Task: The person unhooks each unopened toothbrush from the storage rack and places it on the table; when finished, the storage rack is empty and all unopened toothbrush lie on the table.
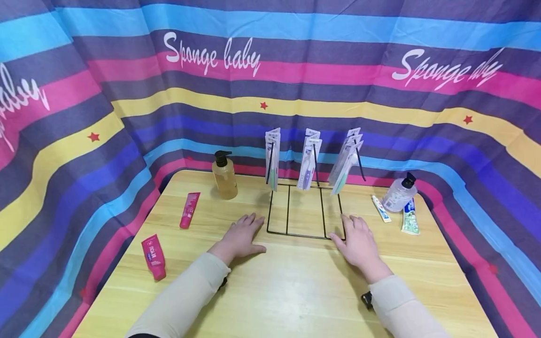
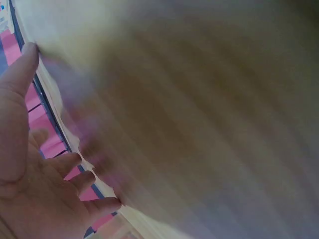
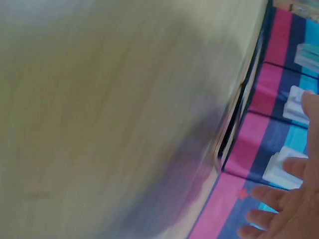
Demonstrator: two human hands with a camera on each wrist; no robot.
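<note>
A black wire rack [image 1: 288, 211] stands on the table, its hooks hung with packaged toothbrushes in three groups: left [image 1: 272, 159], middle [image 1: 308, 162] and right [image 1: 346, 162]. My left hand [image 1: 241, 238] lies palm down on the wood, just left of the rack's base, fingers spread and thumb pointing right. At the base's front right corner rests my right hand [image 1: 358, 244], fingers extended; whether it touches the wire I cannot tell. Both wrist views show spread fingers, of the left hand [image 2: 45, 194] and the right hand [image 3: 291, 214], with nothing held.
Left of the rack are an amber pump bottle [image 1: 225, 177] and two pink tubes, one farther back [image 1: 190, 210] and one nearer [image 1: 154, 258]. To the right, a clear pump bottle [image 1: 397, 195] leans near a small tube [image 1: 381, 209] and a green-white toothpaste tube [image 1: 410, 219]. Striped curtain [image 1: 296, 75] surrounds the table.
</note>
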